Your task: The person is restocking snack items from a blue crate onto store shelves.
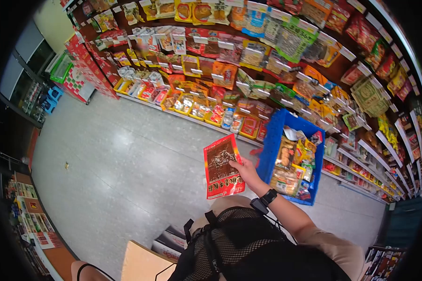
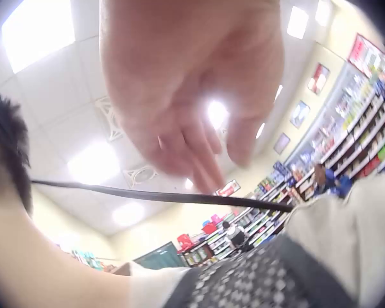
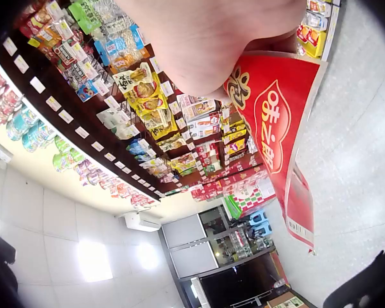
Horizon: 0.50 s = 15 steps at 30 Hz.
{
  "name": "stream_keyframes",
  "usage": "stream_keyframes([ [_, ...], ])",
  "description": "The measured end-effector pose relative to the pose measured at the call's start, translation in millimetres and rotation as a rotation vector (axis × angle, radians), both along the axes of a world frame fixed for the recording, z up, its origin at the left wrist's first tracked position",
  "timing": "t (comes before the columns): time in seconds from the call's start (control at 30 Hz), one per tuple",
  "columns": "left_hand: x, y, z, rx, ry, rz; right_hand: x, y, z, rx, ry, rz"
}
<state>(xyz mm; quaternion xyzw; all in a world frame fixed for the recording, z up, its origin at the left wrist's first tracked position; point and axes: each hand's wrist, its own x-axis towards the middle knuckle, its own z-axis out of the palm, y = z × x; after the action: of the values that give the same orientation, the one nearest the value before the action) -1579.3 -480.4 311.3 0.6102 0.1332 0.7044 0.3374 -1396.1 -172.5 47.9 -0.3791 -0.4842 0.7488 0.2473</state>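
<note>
My right hand (image 1: 247, 173) grips a flat red snack packet (image 1: 222, 187) by its side edge, thumb across the front. A dark brown window shows the food inside it, framed by red and yellow printing. In the right wrist view the packet's red face (image 3: 269, 115) hangs from the hand (image 3: 218, 38) over the grey floor. My left hand (image 2: 192, 83) appears only in the left wrist view, raised near my body with loosely bent fingers and nothing in them. Just right of the packet, a blue basket (image 1: 273, 140) holds several snack packs (image 1: 286, 180).
Shelves hung with snack bags (image 1: 225, 75) curve across the front and right. Grey tiled floor (image 1: 112, 173) lies before them. A black mesh bag (image 1: 244, 239) sits against my body, with a light wooden board (image 1: 143, 262) at lower left. A green-topped freezer (image 1: 63, 70) stands far left.
</note>
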Motion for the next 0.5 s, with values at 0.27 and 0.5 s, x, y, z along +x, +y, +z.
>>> stream_keyframes([
  [0.27, -153, 36, 22, 0.011, -0.016, 0.054, -209, 60, 19, -0.001, 0.162, 0.084],
  [0.5, -303, 23, 12, 0.141, -0.052, -0.018, -373, 54, 23, 0.180, 0.084, 0.216],
])
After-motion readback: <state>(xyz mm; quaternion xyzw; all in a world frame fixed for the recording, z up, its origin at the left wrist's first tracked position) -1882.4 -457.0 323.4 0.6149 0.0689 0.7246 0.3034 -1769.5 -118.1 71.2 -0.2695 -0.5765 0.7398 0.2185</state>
